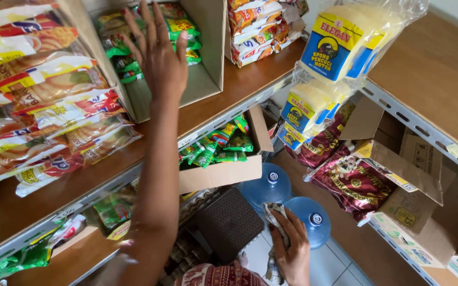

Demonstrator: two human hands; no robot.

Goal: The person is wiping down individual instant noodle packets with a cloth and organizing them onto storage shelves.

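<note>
Down low and near, the right hand (292, 246) is clamped tight around a crumpled cloth (274, 216), fingers fully curled over it, just above the tiled floor. Right behind that fist sit two blue water jugs (263, 185), side by side, and to their left a dark brown plastic stool (229, 225). Moving up, an open cardboard box (223, 172) of green snack packets (213, 148) rests on a lower shelf. Over on the right, dark red foil bags (353, 182) hang beside brown cartons (414, 212), with yellow sponge packs (340, 39) in clear plastic dangling above them. Now the far reach: the left hand (157, 55) is stretched up to the wooden shelf (239, 85), palm flat, fingers spread wide, gripping nothing. It hovers at the mouth of a cardboard box (208, 53) that holds green packets (181, 26); whether it touches them, hard to say. Left of it, stacked noodle packs (43, 111) in red and yellow.
</note>
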